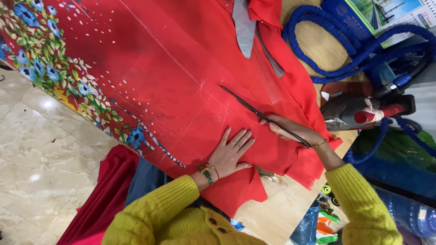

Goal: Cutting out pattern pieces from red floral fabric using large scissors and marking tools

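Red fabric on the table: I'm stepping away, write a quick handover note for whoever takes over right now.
Left hand: flat, fingers spread, pressing the red fabric with a floral border onto the wooden table.
Right hand: gripping the long dark metal scissors, blades lying on the cloth and pointing away along faint chalk lines.
Nearby: a clear plastic ruler on the fabric, a steam iron and a blue coiled hose to the right.
Done: lines marked. How far the cut has run cannot be told.
Left: the marked lines ahead of the blades look uncut.

Steam iron [352, 112] and hose [345, 50] rightward.
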